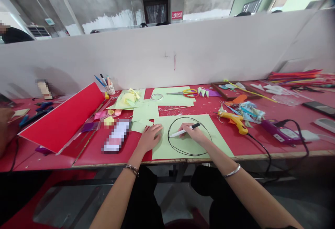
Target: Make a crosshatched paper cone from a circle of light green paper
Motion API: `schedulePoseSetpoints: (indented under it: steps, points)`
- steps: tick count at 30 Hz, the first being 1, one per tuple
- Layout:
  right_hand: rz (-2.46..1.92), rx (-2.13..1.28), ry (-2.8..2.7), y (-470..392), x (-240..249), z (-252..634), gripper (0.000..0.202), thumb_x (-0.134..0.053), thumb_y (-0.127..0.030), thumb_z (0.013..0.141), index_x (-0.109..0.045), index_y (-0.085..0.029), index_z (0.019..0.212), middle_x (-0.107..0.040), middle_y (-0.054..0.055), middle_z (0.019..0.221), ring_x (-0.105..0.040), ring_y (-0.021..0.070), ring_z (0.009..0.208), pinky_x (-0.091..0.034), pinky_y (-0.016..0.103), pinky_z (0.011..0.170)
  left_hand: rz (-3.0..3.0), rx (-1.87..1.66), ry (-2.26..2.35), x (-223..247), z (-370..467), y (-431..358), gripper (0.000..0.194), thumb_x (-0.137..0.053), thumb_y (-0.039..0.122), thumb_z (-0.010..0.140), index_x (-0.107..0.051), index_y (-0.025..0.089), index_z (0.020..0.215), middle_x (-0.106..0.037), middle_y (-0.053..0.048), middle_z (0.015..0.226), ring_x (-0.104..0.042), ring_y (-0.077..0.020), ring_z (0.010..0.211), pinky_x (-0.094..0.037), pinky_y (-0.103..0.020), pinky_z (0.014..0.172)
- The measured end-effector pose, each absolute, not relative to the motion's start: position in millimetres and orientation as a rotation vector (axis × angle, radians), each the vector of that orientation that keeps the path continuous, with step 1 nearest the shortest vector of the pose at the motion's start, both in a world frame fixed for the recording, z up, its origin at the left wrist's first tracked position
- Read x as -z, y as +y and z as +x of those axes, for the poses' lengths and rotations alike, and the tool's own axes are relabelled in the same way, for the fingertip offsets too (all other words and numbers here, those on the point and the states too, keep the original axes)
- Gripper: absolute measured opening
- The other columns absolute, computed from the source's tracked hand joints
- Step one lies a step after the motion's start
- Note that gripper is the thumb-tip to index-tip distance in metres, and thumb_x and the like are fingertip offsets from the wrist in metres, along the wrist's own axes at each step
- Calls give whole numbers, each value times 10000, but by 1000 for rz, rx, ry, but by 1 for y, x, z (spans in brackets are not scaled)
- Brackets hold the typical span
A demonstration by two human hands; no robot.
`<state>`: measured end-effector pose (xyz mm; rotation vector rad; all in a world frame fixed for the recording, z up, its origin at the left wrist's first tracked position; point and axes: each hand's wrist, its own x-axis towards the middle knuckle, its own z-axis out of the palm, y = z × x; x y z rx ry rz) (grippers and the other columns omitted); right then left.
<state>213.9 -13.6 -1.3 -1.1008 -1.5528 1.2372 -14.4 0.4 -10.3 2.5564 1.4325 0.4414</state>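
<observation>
My right hand [192, 133] grips a white marker pen [178, 133] with a black end. The pen's tip touches the left side of a large black circle, drawn in several overlapping lines on a light green sheet of paper [222, 147]. Fingers stretched, my left hand [152, 135] lies at the sheet's left edge and holds nothing. Under and behind the left hand are smaller green paper pieces [145, 112]. Part of the circle's right side is covered by my right hand and forearm.
Behind the sheet lie scissors [180, 93] and a wire ring [157, 97]. A yellow glue gun [238, 121] and purple device [281, 132] with cords are on the right. A phone [117, 136], red board [70, 117] and pen cup [110, 89] are leftward. A white partition [131, 58] stands behind.
</observation>
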Motion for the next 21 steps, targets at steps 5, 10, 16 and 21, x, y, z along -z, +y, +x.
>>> schedulePoseSetpoints:
  steps: [5,10,16,21]
  points:
    - [-1097,-1271,-1576,-16,0,216,290,-392,-258,737,-593,-182,544,-599,8,481,-549,128,491,-436,230,518,2558,-446,1431,10,-15,0,384,-359,270,832,-466,273,1201,-448,-6,1312,-379,-175,1212,-207,-421,1047]
    - [-1098,-1291,-1573,-15,1,220,346,-359,-287,754,-566,-170,503,-556,6,415,-525,126,444,-425,234,505,2559,-449,1438,10,-14,0,382,-361,276,832,-467,271,1199,-447,-7,1313,-378,-172,1212,-200,-421,1049]
    - [-1095,-1256,-1580,-16,-6,216,291,-391,-295,760,-603,-182,596,-631,10,580,-568,135,587,-438,236,602,2554,-447,1444,9,-14,-1,383,-376,260,821,-474,269,1191,-452,-4,1309,-384,-170,1206,-211,-429,1042]
    - [-1109,-1317,-1609,-18,-7,216,301,-405,-286,734,-592,-172,528,-589,11,472,-546,134,503,-428,231,524,2551,-443,1442,8,-14,-1,383,-370,269,826,-478,264,1193,-450,-11,1311,-386,-173,1204,-211,-425,1042]
